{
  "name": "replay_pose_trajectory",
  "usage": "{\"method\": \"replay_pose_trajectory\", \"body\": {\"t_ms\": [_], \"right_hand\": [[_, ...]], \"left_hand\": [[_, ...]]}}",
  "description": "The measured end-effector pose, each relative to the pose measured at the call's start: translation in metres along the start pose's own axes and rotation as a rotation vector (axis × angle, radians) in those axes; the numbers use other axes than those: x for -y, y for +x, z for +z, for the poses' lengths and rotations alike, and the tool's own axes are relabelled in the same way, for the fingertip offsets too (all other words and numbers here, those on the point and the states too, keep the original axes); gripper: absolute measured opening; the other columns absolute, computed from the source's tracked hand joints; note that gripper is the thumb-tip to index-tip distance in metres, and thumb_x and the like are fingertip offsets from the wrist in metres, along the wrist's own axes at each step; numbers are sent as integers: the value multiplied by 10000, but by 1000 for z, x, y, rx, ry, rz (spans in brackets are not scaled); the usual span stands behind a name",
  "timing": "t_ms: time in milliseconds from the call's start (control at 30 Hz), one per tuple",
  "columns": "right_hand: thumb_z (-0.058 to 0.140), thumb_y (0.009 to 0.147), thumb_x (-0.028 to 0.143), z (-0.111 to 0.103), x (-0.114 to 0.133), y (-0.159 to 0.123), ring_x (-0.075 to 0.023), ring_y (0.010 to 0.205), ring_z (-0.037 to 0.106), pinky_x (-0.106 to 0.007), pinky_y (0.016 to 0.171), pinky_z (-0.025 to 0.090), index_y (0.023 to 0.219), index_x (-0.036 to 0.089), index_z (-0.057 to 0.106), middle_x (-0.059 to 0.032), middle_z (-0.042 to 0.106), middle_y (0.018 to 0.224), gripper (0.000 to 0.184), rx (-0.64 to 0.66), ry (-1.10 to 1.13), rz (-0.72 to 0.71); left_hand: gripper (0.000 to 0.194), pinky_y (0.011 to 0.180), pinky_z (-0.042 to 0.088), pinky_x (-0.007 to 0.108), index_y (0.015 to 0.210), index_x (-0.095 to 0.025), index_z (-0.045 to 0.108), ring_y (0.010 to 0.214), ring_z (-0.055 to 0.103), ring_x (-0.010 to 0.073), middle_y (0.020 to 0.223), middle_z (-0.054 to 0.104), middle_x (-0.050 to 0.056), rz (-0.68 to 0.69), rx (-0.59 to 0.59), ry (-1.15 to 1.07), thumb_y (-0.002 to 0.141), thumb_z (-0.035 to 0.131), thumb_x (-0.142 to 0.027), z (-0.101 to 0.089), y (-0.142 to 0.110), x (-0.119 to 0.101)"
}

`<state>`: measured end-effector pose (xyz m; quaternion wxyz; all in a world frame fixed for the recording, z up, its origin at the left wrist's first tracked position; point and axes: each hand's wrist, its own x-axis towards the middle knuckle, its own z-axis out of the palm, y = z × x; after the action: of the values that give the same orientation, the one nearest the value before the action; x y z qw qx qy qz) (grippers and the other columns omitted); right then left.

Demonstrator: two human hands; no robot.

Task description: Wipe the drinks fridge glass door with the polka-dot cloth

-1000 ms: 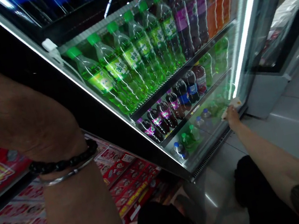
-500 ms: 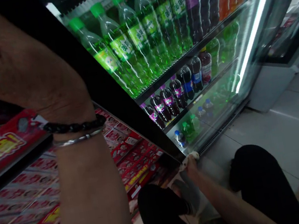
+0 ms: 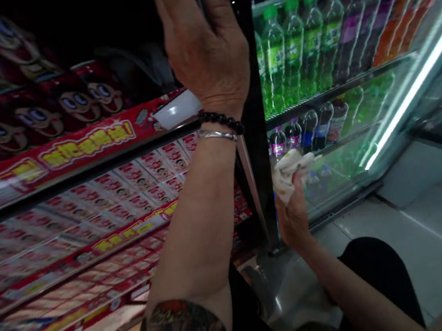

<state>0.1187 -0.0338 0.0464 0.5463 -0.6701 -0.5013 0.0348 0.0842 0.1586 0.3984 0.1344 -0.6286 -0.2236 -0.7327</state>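
Note:
My left hand (image 3: 202, 38) is raised and closed around the dark edge of the drinks fridge (image 3: 259, 125), near its top; a black bead bracelet and a metal bangle circle the wrist. My right hand (image 3: 292, 213) is shut on a crumpled white cloth (image 3: 290, 172) and presses it against the lower left part of the fridge's glass door. Behind the glass stand green soda bottles (image 3: 291, 57), purple and orange bottles further right, and small dark bottles (image 3: 308, 131) on the shelf below.
Red shop shelves (image 3: 74, 150) with rows of red snack packs fill the left side. Grey floor tiles (image 3: 426, 227) spread to the right of the fridge. A lit strip runs down the fridge's right edge. My dark-trousered knees are below.
The view has swung left. My right hand with the cloth moved from the fridge's lower right corner to the bottom left, then up the left side of the glass.

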Motion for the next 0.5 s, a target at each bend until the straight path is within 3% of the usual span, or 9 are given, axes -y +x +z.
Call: {"method": "replay_pose_trajectory", "body": {"t_ms": [33,67,100,167,267,367,500], "right_hand": [[448,1125,332,2,3,-4,-422,1735,73,-709,1361,291,1758,206,225,-195,71,1860,683,39,-120,-171],[500,1096,261,5,3,-11,-459,1735,-39,-759,1354,267,1763,265,240,-145,-33,1875,716,76,-204,-294],[533,1065,196,8,0,-18,-490,1724,-89,-790,1336,281,1765,316,247,-107,-94,1877,766,119,-275,-391],[575,1006,106,12,-10,-33,-534,1712,-76,-811,1304,337,1775,385,194,-75,-136,1874,902,196,-363,-490],[604,958,53,10,-28,-39,-567,1703,10,-815,1275,395,1779,419,101,-73,-120,1876,1030,236,-431,-524],[616,943,42,-2,-26,-13,-571,1700,47,-820,1276,392,1773,446,104,-62,-97,1879,1056,174,-469,-609],[623,970,83,-30,17,67,-549,1708,43,-810,1296,361,1765,379,252,-104,-40,1882,926,14,-514,-765]], "left_hand": [[140,1122,514,291,1115,-291,406,1239,654,157,1137,674,120,-25,45,-17,1158,327,-398,-7,-2,-9],[88,1100,502,278,1061,-319,385,1198,647,162,1119,674,112,-56,83,-25,1138,412,-284,-13,-3,-18],[166,1078,491,278,1030,-338,361,1157,643,172,1138,682,111,-86,108,-26,1128,457,-246,-19,-4,-26],[146,1039,479,314,1055,-336,361,1113,635,201,1192,686,107,-122,167,-5,1144,465,-284,-29,-5,-36],[102,973,477,352,1096,-303,401,1110,634,226,1188,676,87,-145,236,3,1159,408,-384,-39,-5,-40],[115,951,474,348,1114,-291,424,1107,633,221,1173,670,68,-131,263,-45,1164,386,-388,-46,-5,-38],[69,876,481,369,1115,-294,437,1084,657,223,1183,688,53,-128,311,-87,1157,429,-348,-54,-4,-33]]}}
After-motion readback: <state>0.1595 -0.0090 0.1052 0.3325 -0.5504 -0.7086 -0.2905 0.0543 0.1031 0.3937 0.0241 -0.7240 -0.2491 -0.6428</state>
